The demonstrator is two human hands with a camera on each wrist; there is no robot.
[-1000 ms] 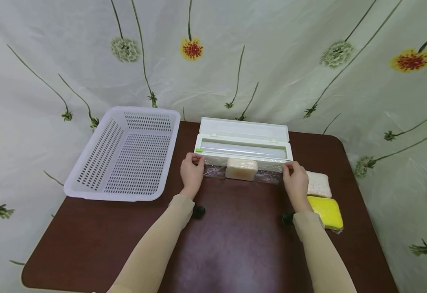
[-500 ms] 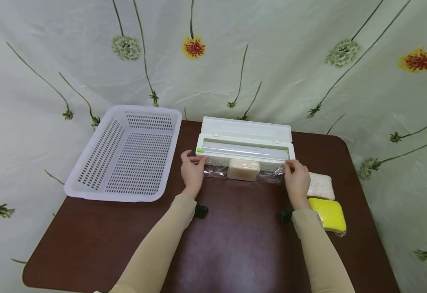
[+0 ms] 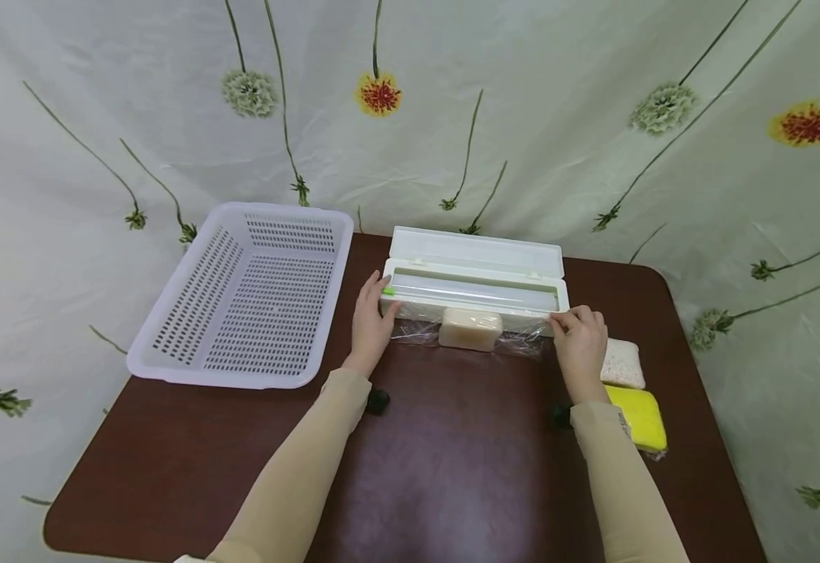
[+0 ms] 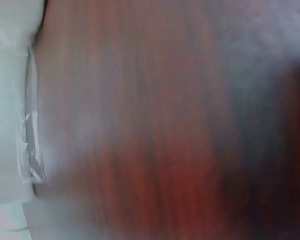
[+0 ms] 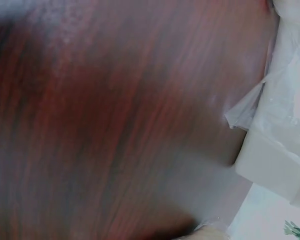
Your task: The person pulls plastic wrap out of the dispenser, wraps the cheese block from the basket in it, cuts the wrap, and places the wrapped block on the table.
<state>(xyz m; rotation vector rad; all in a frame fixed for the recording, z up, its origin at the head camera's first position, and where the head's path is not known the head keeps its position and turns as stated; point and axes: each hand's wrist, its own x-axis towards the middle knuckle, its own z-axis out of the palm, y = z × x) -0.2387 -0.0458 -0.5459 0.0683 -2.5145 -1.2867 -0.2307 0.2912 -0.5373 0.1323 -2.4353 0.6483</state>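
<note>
A white cling film dispenser (image 3: pixel 476 293) stands at the table's back with its lid flipped back and a film roll inside. Clear cling film (image 3: pixel 518 342) hangs from its front edge, over and around a cream-coloured block (image 3: pixel 470 329) standing against the box. My left hand (image 3: pixel 370 324) touches the dispenser's left end, fingers fairly straight beside the green slider (image 3: pixel 388 290), thumb near the front edge. At the right end, my right hand (image 3: pixel 581 344) pinches the film's edge. In the right wrist view, a loose corner of film (image 5: pixel 244 111) sticks out from the box.
A white perforated plastic basket (image 3: pixel 269 313) stands on the left of the brown table (image 3: pixel 445 469). Beside my right hand lie a speckled white block (image 3: pixel 623 363) and a yellow block (image 3: pixel 638 418) with clear wrap. A flowered curtain (image 3: pixel 550 156) hangs behind.
My left hand has let go of the film's left corner and moved up to the dispenser's end, its fingers straightening. The right hand stays at the film's right edge. The view shifts slightly.
</note>
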